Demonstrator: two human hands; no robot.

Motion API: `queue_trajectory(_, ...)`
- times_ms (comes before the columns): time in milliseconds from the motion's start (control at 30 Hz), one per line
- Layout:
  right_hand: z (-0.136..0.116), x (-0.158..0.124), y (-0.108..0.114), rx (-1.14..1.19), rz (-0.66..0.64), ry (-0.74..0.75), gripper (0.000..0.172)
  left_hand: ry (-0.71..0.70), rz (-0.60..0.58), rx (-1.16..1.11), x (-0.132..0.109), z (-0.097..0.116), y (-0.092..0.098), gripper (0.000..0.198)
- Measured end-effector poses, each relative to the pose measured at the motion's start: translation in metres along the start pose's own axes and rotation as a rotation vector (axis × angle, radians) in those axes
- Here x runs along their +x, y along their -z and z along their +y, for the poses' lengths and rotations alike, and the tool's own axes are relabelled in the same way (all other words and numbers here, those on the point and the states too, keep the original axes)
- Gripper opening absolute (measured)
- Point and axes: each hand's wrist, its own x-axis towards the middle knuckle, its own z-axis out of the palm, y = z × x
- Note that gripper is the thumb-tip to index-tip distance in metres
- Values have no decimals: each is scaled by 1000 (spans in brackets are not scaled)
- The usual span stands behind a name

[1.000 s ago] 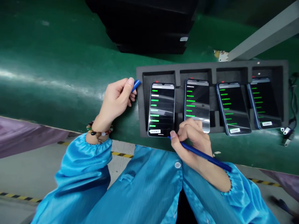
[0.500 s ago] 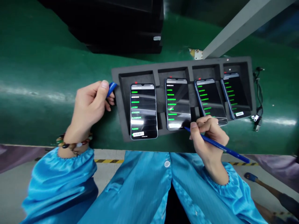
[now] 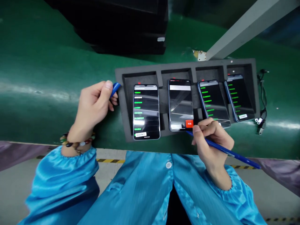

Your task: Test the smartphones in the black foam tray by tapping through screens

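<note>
My right hand is closed round a slim blue pen, its tip by the lower edge of the second phone from the left. That phone shows a pale bar at the top and a red button low on the right. My left hand pinches a short blue pen cap beside the left end of the dark foam tray. The leftmost phone and the third phone show green and white text lists. Another phone with a similar list lies at the right.
Black cables lie right of the tray on the green table. A grey metal post rises behind it. A large black object stands at the back. Purple cloth shows beyond the table's front edge.
The second phone's screen switched from a text list to a mostly blank page with a red button. The pen tip has drawn down slightly, off the screen. The view shifted a little.
</note>
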Motion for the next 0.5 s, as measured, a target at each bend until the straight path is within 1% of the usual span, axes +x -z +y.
queue_trajectory(33,-4,0,-3,28,1,-10,35,-8,-6,-6,0,-1,0,60)
queue_trajectory(100,-12,1,-12,30,-30,19,29,-22,-15,-21,0,-3,1,62)
queue_trajectory(200,-23,1,-24,-28,-161,123,22,-38,-21,-37,1,-5,1,65)
queue_trajectory(300,-30,2,-33,-30,-260,156,24,-41,-28,-39,1,-6,0,62)
queue_trajectory(433,-35,3,-40,-43,-322,201,35,-40,-32,-27,0,-5,-2,58)
queue_trajectory(500,-36,3,-42,-43,-346,214,37,-56,-28,-31,0,-4,-2,60)
